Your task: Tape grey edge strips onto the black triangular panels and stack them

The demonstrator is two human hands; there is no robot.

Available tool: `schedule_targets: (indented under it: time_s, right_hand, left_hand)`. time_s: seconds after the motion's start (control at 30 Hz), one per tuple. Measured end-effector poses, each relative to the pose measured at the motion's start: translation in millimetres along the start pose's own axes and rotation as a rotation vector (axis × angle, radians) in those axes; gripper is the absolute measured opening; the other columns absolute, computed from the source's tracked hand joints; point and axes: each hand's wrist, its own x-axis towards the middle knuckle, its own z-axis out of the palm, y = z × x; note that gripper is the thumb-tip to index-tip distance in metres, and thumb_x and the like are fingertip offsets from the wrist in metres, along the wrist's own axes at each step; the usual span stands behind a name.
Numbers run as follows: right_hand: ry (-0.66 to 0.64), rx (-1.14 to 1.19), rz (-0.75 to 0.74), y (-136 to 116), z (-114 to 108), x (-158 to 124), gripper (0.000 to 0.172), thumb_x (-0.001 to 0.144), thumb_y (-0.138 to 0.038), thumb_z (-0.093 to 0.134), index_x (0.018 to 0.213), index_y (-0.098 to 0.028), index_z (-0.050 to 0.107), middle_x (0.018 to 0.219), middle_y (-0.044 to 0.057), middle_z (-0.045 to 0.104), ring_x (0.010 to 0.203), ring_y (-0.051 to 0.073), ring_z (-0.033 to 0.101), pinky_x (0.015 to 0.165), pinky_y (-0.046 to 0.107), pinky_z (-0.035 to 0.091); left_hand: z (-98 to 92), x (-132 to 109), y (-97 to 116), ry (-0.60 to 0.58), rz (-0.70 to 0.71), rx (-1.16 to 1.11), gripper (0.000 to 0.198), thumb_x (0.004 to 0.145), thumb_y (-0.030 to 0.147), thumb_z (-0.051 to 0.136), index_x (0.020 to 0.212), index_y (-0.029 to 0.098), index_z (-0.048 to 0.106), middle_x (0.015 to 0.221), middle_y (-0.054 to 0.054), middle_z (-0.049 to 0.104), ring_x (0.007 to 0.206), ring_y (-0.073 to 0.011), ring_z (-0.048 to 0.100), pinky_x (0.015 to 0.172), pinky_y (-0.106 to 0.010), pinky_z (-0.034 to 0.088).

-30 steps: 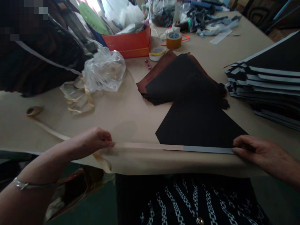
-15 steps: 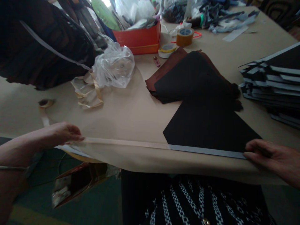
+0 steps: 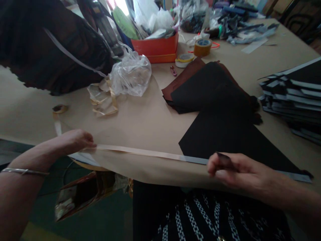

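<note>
A pale tape strip (image 3: 140,151) runs taut along the table's front edge from my left hand (image 3: 77,140). My left fingers are closed on it at its left part. Rightward it meets the grey-edged side of a black sheet (image 3: 223,137) that lies flat. My right hand (image 3: 233,170) is closed over that front edge, hiding part of the grey band (image 3: 193,160). A small dark brown piece (image 3: 225,161) shows in its fingers; its kind is unclear. Behind my left hand lies a tape roll (image 3: 60,108), its loose tail hanging toward the wrist.
Black and brown sheets (image 3: 208,87) lie behind the black sheet. A stack of grey-edged black sheets (image 3: 296,97) is at right. Further back are a red box (image 3: 155,50), tape rolls (image 3: 202,47), a clear plastic bag (image 3: 131,75) and a large dark bundle (image 3: 55,50).
My right hand has moved left along the grey band, from the sheet's right corner to near its left part. My left hand keeps its hold on the tape. The view has shifted slightly.
</note>
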Motion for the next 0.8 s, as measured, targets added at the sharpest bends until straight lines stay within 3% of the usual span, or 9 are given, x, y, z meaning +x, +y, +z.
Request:
schedule_targets:
  time_s: [0.1, 0.2, 0.27, 0.33, 0.43, 0.6, 0.7, 0.8]
  right_hand:
    - [-0.08, 0.334, 0.008, -8.1, 22.0, 46.5, 0.018, 0.084, -0.032, 0.052, 0.086, -0.017, 0.061, 0.067, 0.001, 0.054, 0.055, 0.009, 0.047, 0.053, 0.022, 0.04]
    - [-0.083, 0.547, 0.099, -2.8, 28.0, 76.0, 0.015, 0.084, -0.027, 0.055, 0.092, -0.015, 0.056, 0.087, 0.006, 0.063, 0.065, 0.011, 0.059, 0.059, 0.023, 0.047]
    - [-0.065, 0.53, 0.133, -0.1, 26.3, 79.7, 0.021, 0.085, -0.027, 0.055, 0.102, -0.016, 0.052, 0.091, 0.007, 0.063, 0.062, 0.01, 0.059, 0.054, 0.022, 0.047]
    - [-0.025, 0.402, 0.092, -0.1, 22.5, 73.4, 0.026, 0.089, -0.032, 0.051, 0.111, -0.017, 0.048, 0.081, 0.003, 0.063, 0.046, 0.005, 0.047, 0.041, 0.018, 0.036]
    - [-0.013, 0.172, -0.006, -2.9, 17.0, 56.8, 0.027, 0.095, -0.042, 0.039, 0.106, -0.018, 0.046, 0.073, -0.001, 0.061, 0.038, 0.003, 0.035, 0.038, 0.018, 0.029]
    - [0.094, -0.198, -0.071, -6.6, 17.3, 37.3, 0.027, 0.096, -0.035, 0.033, 0.083, -0.019, 0.05, 0.065, -0.001, 0.057, 0.058, 0.011, 0.054, 0.059, 0.025, 0.044]
    - [0.235, -0.283, -0.201, -8.7, 20.5, 33.1, 0.024, 0.091, -0.034, 0.043, 0.077, -0.018, 0.055, 0.082, 0.003, 0.059, 0.078, 0.015, 0.056, 0.072, 0.027, 0.043]
    - [0.275, -0.319, -0.247, -7.8, 21.7, 34.1, 0.026, 0.088, -0.034, 0.05, 0.068, -0.018, 0.058, 0.079, 0.002, 0.055, 0.074, 0.014, 0.052, 0.068, 0.026, 0.04]
  left_hand:
    - [2.4, 0.4, 0.8, 0.035, 0.04, -0.021, 0.03, 0.078, 0.033, 0.047, 0.065, 0.013, 0.065, 0.052, 0.005, 0.053, 0.06, -0.0111, 0.047, 0.059, -0.02, 0.026]
    - [0.7, -6.5, 3.3, 0.125, 0.051, -0.037, 0.027, 0.078, 0.033, 0.049, 0.072, 0.014, 0.067, 0.057, 0.005, 0.056, 0.063, -0.0119, 0.047, 0.062, -0.02, 0.027]
    - [-2.8, -15.1, 10.7, 0.226, 0.088, -0.022, 0.026, 0.079, 0.033, 0.051, 0.08, 0.014, 0.068, 0.067, 0.002, 0.061, 0.068, -0.0133, 0.049, 0.067, -0.021, 0.031]
    - [-4.4, -26.4, 26.6, 0.372, 0.22, -0.011, 0.027, 0.081, 0.033, 0.05, 0.086, 0.013, 0.068, 0.083, -0.003, 0.064, 0.08, -0.0149, 0.051, 0.078, -0.024, 0.034]
    - [5.0, -45.9, 70.4, 0.537, 0.478, -0.065, 0.029, 0.087, 0.033, 0.047, 0.088, 0.012, 0.067, 0.096, -0.009, 0.065, 0.093, -0.0179, 0.053, 0.09, -0.03, 0.036]
    - [45.5, -77.4, 170.2, 0.404, 0.86, -0.219, 0.019, 0.088, 0.026, 0.05, 0.09, 0.016, 0.067, 0.097, -0.008, 0.066, 0.09, -0.019, 0.057, 0.085, -0.033, 0.044]
    - [60.4, -89.3, 209.9, 0.423, 0.855, -0.135, 0.017, 0.087, 0.023, 0.051, 0.09, 0.015, 0.066, 0.093, -0.01, 0.065, 0.086, -0.0212, 0.058, 0.079, -0.035, 0.047]
    - [61.5, -92.9, 224.1, 0.441, 0.803, -0.069, 0.017, 0.086, 0.021, 0.049, 0.087, 0.013, 0.065, 0.088, -0.012, 0.065, 0.083, -0.0245, 0.059, 0.074, -0.039, 0.047]
